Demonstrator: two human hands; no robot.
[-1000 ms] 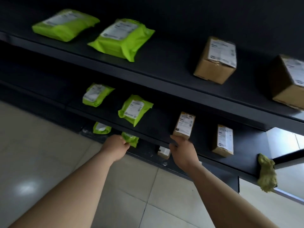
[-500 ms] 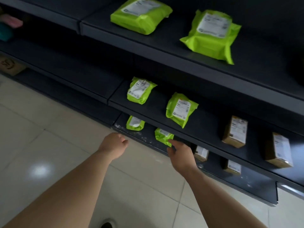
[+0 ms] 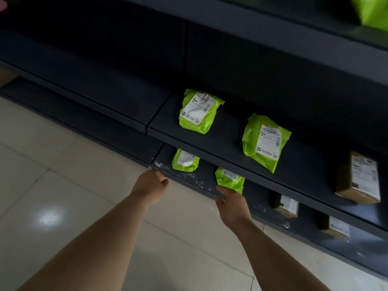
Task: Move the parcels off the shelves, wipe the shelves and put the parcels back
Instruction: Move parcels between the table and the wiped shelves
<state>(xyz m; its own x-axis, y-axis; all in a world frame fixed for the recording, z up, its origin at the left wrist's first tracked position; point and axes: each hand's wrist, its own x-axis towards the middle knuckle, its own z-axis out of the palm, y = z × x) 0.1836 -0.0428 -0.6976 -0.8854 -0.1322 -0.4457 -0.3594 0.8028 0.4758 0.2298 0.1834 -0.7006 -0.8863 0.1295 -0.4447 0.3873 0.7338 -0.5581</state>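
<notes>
The floor (image 3: 69, 185) is pale glossy tile with thin grout lines; a glare (image 3: 47, 217) shines at left.

Head-worn view, looking down, close over dark shelves (image 3: 231, 141), floor (image 3: 63, 175)

Lime-green parcels (image 3: 198, 111) with white labels, brown boxes (image 3: 359, 179), black shelves (image 3: 210, 141), beige floor tiles (image 3: 52, 164)

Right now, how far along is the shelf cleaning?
Done: nothing plainly; the bottom shelf shows white dust and holds its parcels. In hand: the right hand reaches the nearer green parcel; the left hand is empty. Left: clearing that shelf's other green parcel and boxes, wiping, restocking.
</notes>
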